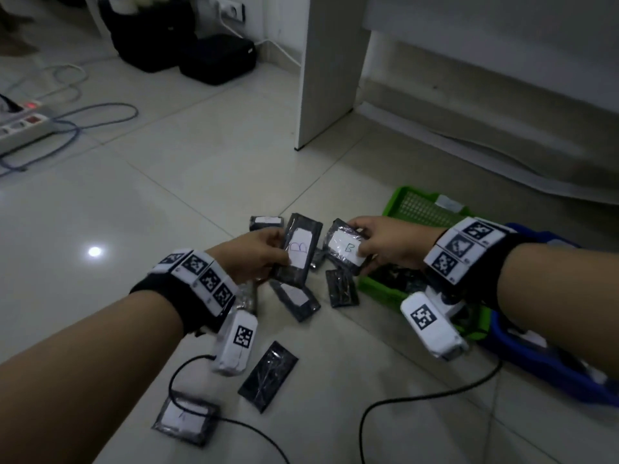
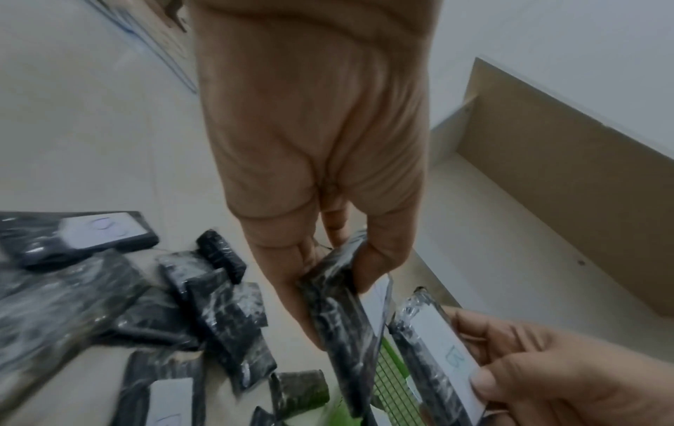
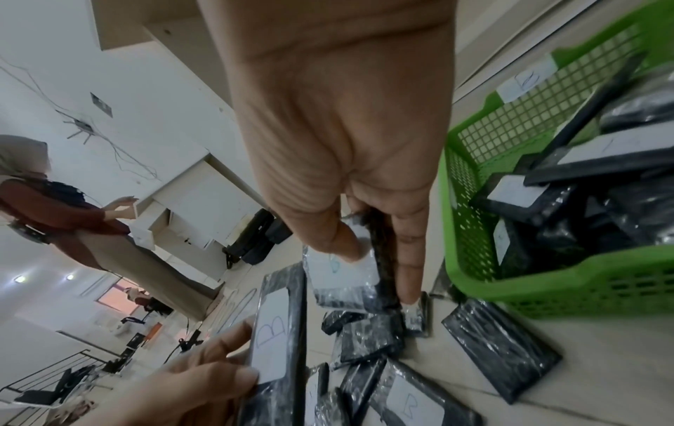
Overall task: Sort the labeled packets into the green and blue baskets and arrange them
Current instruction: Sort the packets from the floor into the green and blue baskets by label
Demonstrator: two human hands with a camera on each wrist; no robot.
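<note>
My left hand [image 1: 264, 251] pinches a long black packet [image 1: 298, 251] with a white label marked B, held above the floor. My right hand [image 1: 385, 242] pinches a shorter black packet [image 1: 346, 251], also labelled B, just right of it. In the left wrist view the long packet [image 2: 339, 311] sits edge-on between thumb and fingers. The right wrist view has my thumb on the shorter packet's label [image 3: 342, 268]. A green basket [image 1: 422, 209] with several packets stands under my right wrist. A blue basket [image 1: 549, 370] lies behind my right forearm.
Several black packets [image 1: 268, 375] lie loose on the tiled floor [image 1: 150, 209] below my hands. A white furniture leg [image 1: 328, 72] stands ahead. Power strips and cables [image 1: 30, 125] lie at far left. Black cords [image 1: 418, 400] trail from the wrist cameras. A person [image 3: 73, 219] stands farther off.
</note>
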